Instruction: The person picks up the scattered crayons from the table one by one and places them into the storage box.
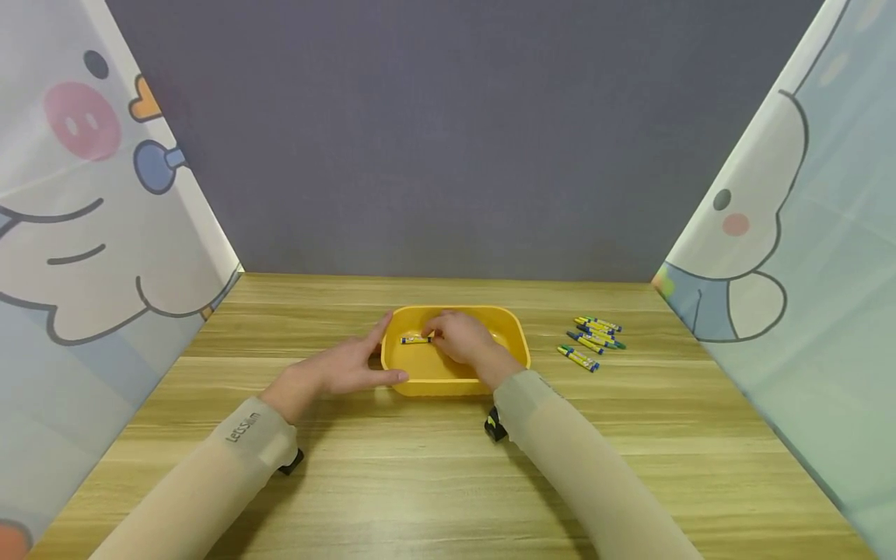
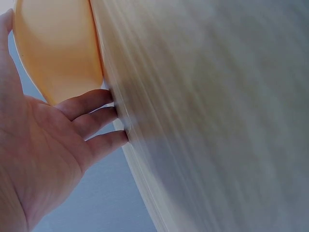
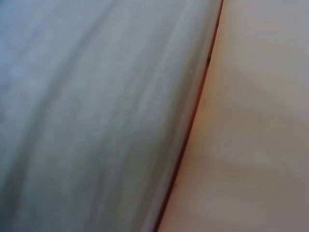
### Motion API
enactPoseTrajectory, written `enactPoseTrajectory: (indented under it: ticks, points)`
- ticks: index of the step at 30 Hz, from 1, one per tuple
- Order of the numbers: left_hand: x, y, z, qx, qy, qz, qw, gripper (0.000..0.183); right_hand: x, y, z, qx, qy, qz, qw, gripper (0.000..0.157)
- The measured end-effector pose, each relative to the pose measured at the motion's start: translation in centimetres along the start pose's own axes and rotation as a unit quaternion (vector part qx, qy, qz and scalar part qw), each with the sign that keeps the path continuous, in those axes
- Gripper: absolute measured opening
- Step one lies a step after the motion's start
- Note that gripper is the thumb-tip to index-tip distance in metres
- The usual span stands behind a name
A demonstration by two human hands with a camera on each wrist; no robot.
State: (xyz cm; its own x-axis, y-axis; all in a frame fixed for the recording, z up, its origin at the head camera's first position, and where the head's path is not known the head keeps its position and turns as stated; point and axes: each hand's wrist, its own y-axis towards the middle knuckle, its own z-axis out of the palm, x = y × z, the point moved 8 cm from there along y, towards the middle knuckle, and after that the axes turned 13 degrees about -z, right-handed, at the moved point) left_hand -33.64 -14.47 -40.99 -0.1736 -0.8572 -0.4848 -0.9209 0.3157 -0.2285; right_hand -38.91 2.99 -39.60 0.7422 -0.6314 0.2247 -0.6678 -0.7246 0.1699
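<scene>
A yellow plastic basin stands on the wooden table. Inside it, toward the left end, lies a crayon in a yellow and blue wrapper. My right hand reaches into the basin, its curled fingertips pinching the crayon's right end. Along the basin's left end is my left hand, thumb and fingers spread and mostly straight against the wall. The left wrist view shows that hand beside the basin, several fingertips on the table. Only table and basin wall appear in the right wrist view.
Several crayons with yellow wrappers and blue or green ends lie in a loose group right of the basin. A dark grey panel rises behind the table, and printed cloths hang on both sides.
</scene>
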Motion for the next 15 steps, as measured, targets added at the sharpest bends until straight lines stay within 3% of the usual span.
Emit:
enactPoseTrajectory:
  ticks: [9,15]
  points:
    - [-0.3,0.1,-0.3,0.001,0.000,0.003,1.0000,0.126,-0.3,0.0,-0.3,-0.001,-0.002,0.018,1.000,0.024]
    - [0.1,0.1,0.0,-0.001,0.006,-0.001,1.0000,0.126,0.0,-0.2,-1.8,-0.043,0.057,0.030,0.997,0.027]
